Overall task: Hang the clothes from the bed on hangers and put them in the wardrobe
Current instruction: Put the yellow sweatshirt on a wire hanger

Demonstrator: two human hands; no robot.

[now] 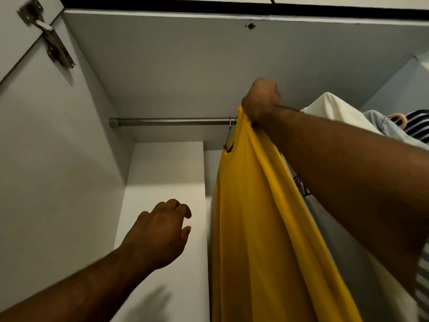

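A yellow garment (pixel 260 224) hangs on a wire hanger (pixel 229 133) whose hook sits over the metal rail (pixel 171 122) inside the wardrobe. My right hand (pixel 261 99) is raised at the rail and grips the yellow fabric at its shoulder. Lower down and left of the garment, my left hand (pixel 160 233) hovers with loosely curled fingers and holds nothing. To the right hang a cream garment (pixel 336 112), a light denim piece (pixel 383 124) and a striped piece (pixel 417 124).
The wardrobe's top panel (pixel 209 61) is close above the rail. A door hinge (pixel 50 40) is fixed to the left side wall. A white inner partition (pixel 167 182) stands behind my left hand. The rail's left stretch is bare.
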